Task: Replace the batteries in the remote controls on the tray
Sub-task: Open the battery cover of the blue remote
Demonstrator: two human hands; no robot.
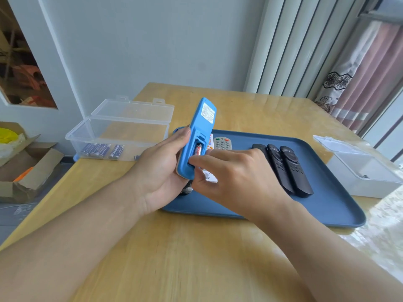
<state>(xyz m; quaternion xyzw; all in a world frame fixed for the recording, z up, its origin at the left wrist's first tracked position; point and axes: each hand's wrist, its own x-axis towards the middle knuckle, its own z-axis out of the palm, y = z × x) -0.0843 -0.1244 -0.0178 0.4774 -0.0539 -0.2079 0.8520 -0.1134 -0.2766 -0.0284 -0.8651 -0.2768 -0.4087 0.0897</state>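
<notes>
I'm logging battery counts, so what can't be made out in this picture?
Head view only:
- Blue remote: the lower compartment is hidden by the right hand; one red battery shows.
- White remote: mostly hidden by both hands.
- White box: its small dark contents are too small to identify.

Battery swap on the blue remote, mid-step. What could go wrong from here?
1. The battery sits partly in the open bay of the blue remote; pried by the right hand, it may pop out and roll off.
2. The left hand holds the remote tilted above the tray, so it could slip.
3. Mixing it up with the batteries in the clear box.
</notes>
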